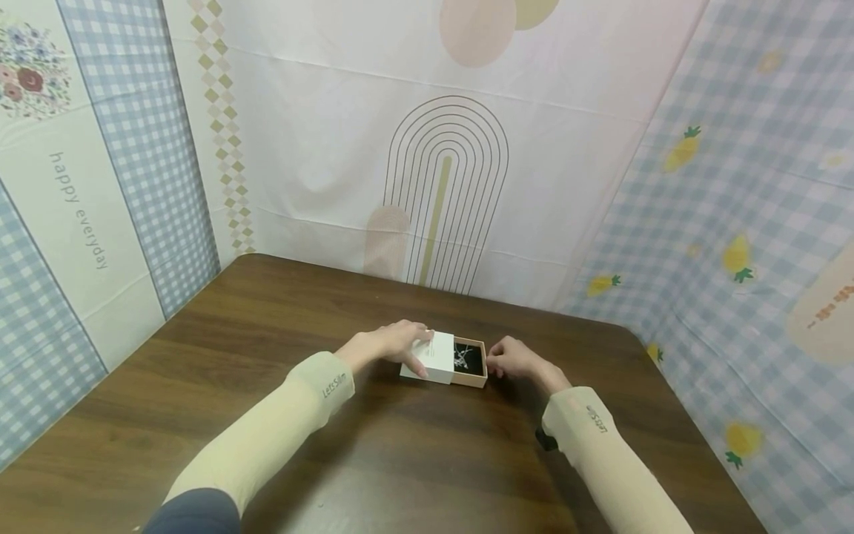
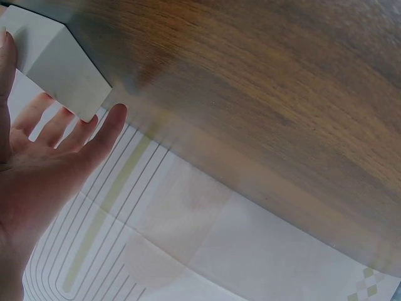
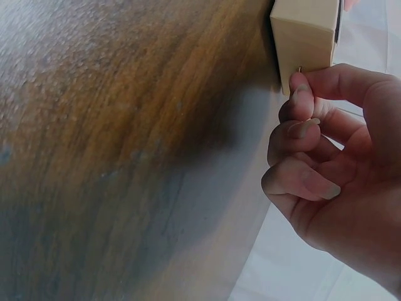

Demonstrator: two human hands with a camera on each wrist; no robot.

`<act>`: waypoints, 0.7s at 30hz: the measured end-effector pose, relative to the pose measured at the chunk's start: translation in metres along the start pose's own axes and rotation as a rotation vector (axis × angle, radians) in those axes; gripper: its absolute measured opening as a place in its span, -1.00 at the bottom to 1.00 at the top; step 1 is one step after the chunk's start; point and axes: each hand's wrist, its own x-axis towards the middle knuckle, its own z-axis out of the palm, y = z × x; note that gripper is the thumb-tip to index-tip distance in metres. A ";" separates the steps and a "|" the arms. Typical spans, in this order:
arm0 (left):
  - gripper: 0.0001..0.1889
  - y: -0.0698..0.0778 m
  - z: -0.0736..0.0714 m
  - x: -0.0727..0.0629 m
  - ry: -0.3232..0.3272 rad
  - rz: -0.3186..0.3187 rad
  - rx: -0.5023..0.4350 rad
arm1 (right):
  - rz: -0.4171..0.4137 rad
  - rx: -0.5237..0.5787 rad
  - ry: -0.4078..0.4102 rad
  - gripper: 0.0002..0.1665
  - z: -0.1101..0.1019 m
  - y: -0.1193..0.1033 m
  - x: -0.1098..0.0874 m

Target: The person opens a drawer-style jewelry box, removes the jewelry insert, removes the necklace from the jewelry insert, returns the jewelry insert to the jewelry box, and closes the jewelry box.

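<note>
In the head view a small white box sleeve (image 1: pixel 439 358) lies on the table, with its tan drawer (image 1: pixel 470 381) partly out to the right. Silvery jewelry (image 1: pixel 462 357), perhaps a necklace, rests on the drawer's black lining. My left hand (image 1: pixel 399 345) grips the sleeve from the left, thumb on the near side and fingers towards the far side; its white end shows in the left wrist view. At the drawer's right end my right hand (image 1: pixel 517 357) pinches a tiny pull between thumb and index finger. Most of that pull is hidden by the fingertips in the right wrist view.
The box sits on a dark brown wooden table (image 1: pixel 414 460) with rounded far corners. Behind it hangs a white patterned cloth (image 1: pixel 307 148). Checked cloths (image 1: pixel 754 193) hang along the sides.
</note>
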 end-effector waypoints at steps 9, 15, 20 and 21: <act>-0.11 0.000 0.001 0.000 -0.005 -0.008 -0.010 | 0.028 0.009 0.014 -0.72 0.001 0.001 -0.002; -0.12 0.001 0.000 0.000 0.001 0.002 -0.005 | 0.025 0.005 0.017 -0.71 0.000 0.001 -0.002; -0.11 0.000 0.000 0.000 -0.004 0.002 -0.002 | 0.021 -0.003 0.019 -0.72 -0.001 0.001 -0.002; -0.11 0.000 0.000 0.000 -0.005 0.001 -0.004 | 0.020 -0.003 0.019 -0.72 0.000 0.001 -0.002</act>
